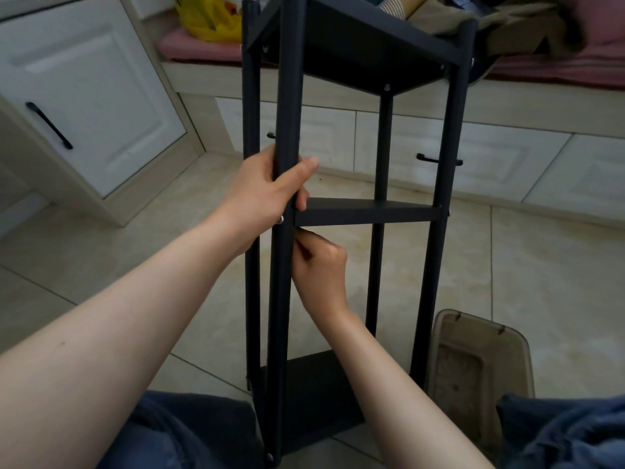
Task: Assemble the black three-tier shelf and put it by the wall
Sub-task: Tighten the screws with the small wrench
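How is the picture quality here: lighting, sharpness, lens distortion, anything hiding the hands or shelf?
Head view: dim, soft light, no glare; the black shelf loses surface detail. Head view: wide-angle bowing bends its posts and tilts the white cabinet. Head view: left hand and right hand are sharp; the clothes at top right are smeared.

Quick tally: one black shelf; three boards on it, top, middle, bottom; four posts; two hands, left hand and right hand; three black cupboard handles, one half hidden behind a post; one yellow bag; one brown plastic tub; screws, at least four, possibly more but too small to be sure
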A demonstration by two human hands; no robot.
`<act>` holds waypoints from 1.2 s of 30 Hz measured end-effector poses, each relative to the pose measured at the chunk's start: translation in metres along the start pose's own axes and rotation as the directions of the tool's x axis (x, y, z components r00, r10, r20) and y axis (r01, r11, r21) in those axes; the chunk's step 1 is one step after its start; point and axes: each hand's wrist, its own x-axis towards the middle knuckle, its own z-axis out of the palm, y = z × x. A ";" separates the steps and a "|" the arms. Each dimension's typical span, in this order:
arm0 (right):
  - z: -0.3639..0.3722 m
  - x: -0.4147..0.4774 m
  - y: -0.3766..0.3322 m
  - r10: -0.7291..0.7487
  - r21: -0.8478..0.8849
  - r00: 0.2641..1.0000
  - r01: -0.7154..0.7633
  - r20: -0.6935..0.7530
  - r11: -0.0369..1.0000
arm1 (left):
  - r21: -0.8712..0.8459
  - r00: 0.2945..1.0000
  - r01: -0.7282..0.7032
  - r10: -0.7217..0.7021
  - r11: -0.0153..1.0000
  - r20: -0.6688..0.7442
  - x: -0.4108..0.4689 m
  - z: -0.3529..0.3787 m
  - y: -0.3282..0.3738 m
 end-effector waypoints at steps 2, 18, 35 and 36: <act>-0.004 -0.001 -0.003 0.004 -0.018 1.000 -0.004 0.027 1.000 | 0.001 1.000 -0.007 0.007 1.000 -0.004 -0.001 0.000 -0.001; -0.100 -0.010 -0.015 -0.164 -0.295 0.936 0.259 0.311 0.920 | 0.027 0.998 -0.015 0.013 1.000 0.065 -0.018 -0.013 0.000; -0.220 0.088 -0.027 0.414 -0.741 0.904 -0.204 0.108 0.640 | 0.077 0.978 0.042 -0.057 0.996 0.201 -0.038 -0.021 0.021; -0.224 0.091 -0.028 0.458 -0.733 0.880 -0.230 0.124 0.640 | 0.077 0.969 0.058 -0.075 0.995 0.237 -0.038 -0.024 0.022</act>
